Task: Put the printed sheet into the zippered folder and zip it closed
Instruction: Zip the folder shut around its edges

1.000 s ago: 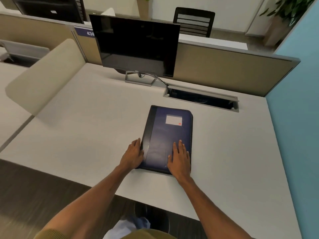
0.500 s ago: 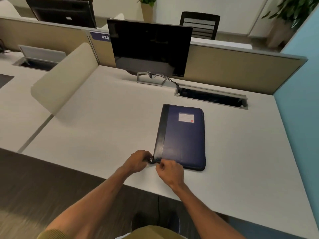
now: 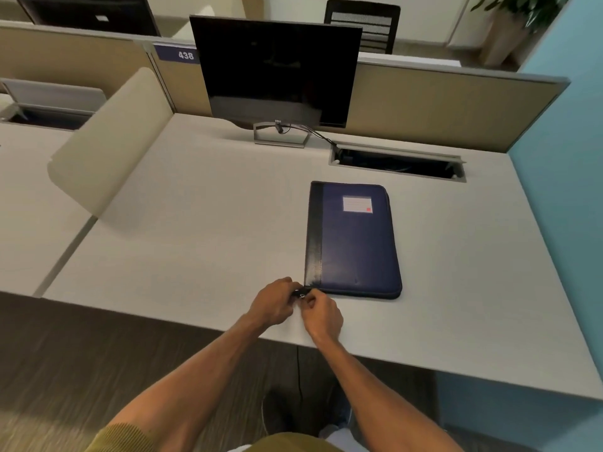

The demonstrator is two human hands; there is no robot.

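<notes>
At the near left corner of the zippered folder [image 3: 354, 239], both hands meeting: left hand [image 3: 272, 303] curled and pinching the black corner tab, right hand [image 3: 321, 313] clenched around a small metal zipper pull [image 3: 302, 295], fingertips hiding most of it. Just beyond the hands, lying flat and shut on the table [image 3: 195, 223], navy cover up, black spine strip on the left, white label [image 3: 357, 203] toward the far end. No printed sheet showing anywhere; presumably already inside, though impossible to confirm. Further out from the hands, a dark monitor [image 3: 275, 70] on its stand, with a cable hatch [image 3: 396, 161] to its right.

Looks padded and semi-stiff, light enough to skid on the smooth top under a sideways pull. Best held by bracing the corner with the left while drawing the pull with the right, slowing around the rounded corners, where the zipper is likely to bind. Small, slippery pull, so firm pinch needed.
</notes>
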